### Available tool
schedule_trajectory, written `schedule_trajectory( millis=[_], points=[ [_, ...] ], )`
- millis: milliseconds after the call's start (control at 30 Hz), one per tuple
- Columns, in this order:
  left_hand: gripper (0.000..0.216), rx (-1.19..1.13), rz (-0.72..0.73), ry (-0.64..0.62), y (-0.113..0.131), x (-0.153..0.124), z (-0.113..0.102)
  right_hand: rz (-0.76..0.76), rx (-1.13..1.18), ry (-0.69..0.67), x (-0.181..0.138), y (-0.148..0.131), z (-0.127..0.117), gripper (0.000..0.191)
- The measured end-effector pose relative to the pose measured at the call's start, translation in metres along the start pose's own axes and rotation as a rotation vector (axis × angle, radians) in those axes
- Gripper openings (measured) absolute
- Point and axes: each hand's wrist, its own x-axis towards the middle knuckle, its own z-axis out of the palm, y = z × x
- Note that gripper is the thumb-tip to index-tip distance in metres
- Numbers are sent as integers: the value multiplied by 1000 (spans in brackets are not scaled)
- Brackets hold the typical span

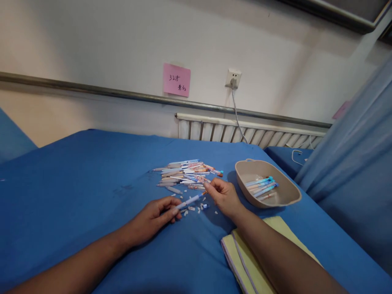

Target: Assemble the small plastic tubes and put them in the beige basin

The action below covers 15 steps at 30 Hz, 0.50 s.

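Observation:
My left hand [167,210] is closed around the lower barrel of a pale pen [190,201] with a blue section toward its far end. At that end, my right hand [223,196] pinches the pen's tip, where a bit of orange-brown shows; the fingertips partly hide it. Just beyond both hands lies a loose pile of pens and slim pen parts [180,173], in white, beige, blue and pink. Small white pieces [191,208] are scattered on the blue cloth under the held pen, along with a small blue shiny piece [206,206].
A beige plastic basin [288,194] to the right holds several pens [260,187] with blue tops. A folded yellow towel [275,232] lies beneath my right forearm. Behind the blue-covered table [76,183] stand a radiator [211,130] and a wall; a blue curtain [352,134] hangs at right.

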Motion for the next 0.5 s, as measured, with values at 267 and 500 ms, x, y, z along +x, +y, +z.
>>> schedule_trajectory(
  millis=[267, 500],
  points=[
    [26, 308, 79, -2, 6, -4, 4, 99, 112, -52, -3, 1, 5, 58],
    [29, 134, 71, 39, 28, 0, 15, 299, 423, -24, 11, 10, 13, 76]
  ],
)
